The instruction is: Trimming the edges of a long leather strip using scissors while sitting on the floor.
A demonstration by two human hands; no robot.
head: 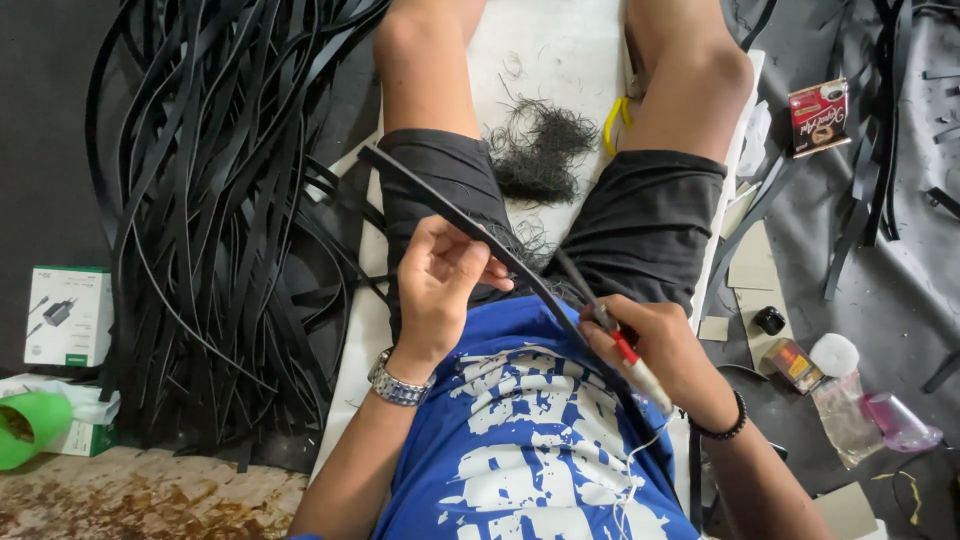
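Nearest the camera, over the blue printed shirt (520,440), the right hand (665,350) is closed around a pen-like tool with a white body and a red band (630,360), its thin metal tip pointing up toward the black rubber strip (470,225); a thin white cord runs from the tool's rear end down across the shirt. A black bead bracelet (725,428) circles that wrist. Just left of the tool, the left hand (440,285) has its fingers curled and thumb pressed, pinching the strip, which runs diagonally from above the left thigh down past both hands toward the shirt. A metal wristwatch (397,383) sits on the left wrist. Beyond the strip, the person's dark shorts (640,220) cover both thighs, and between the legs a tuft of fine black shavings (540,150) lies on the white board (560,50) under the legs, with a yellow loop (612,122) just right of the shavings. Left of the strip, a large heap of long black rubber strips (210,220) spreads over the floor, and farther left stand a white charger box (68,315) and a green cup (30,425). Well right of the strip lie a red packet (818,117), a small black cap (770,320), and a pink plastic piece (895,420).
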